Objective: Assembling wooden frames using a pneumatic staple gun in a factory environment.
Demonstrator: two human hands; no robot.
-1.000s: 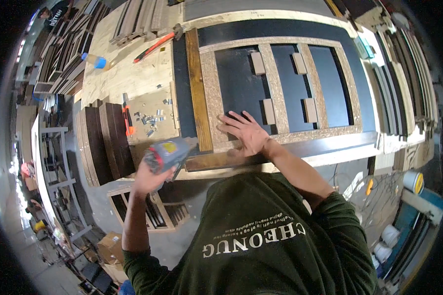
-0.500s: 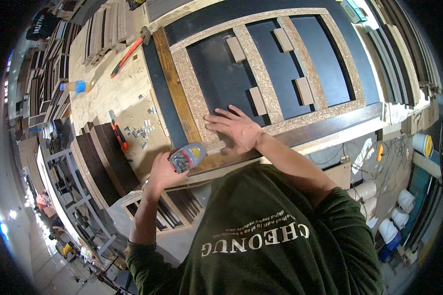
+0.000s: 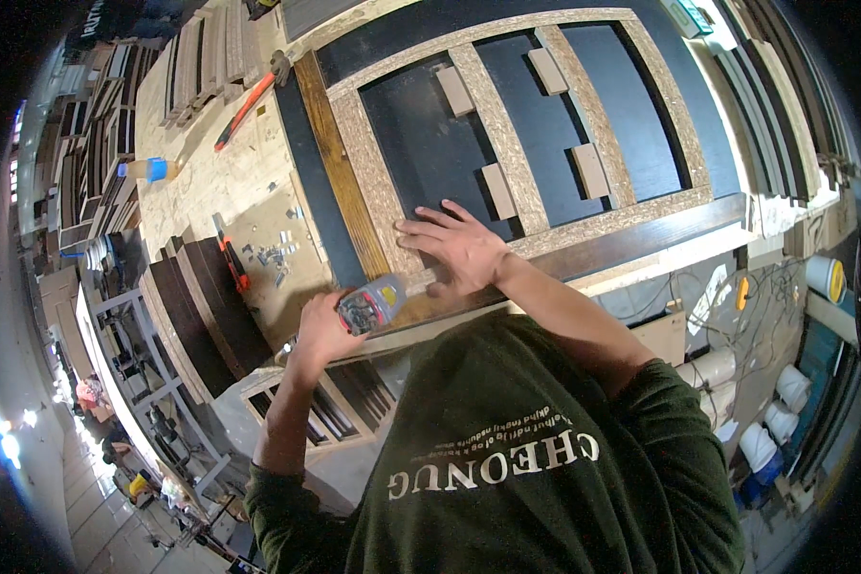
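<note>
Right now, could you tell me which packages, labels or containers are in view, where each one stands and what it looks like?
Bottle: lying on the bench at far left, pale body, blue cap.
Bucket: far right below the bench, white with a yellow lid.
Tubs: lower right on the floor, round, white.
Tool in the left hand: grey, red and yellow patches.

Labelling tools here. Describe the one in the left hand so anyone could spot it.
Start at the chipboard frame on the bench. At its near corner the left hand holds a grey tool with red and yellow marks. The orange-handled tool lies loose further left.
</note>
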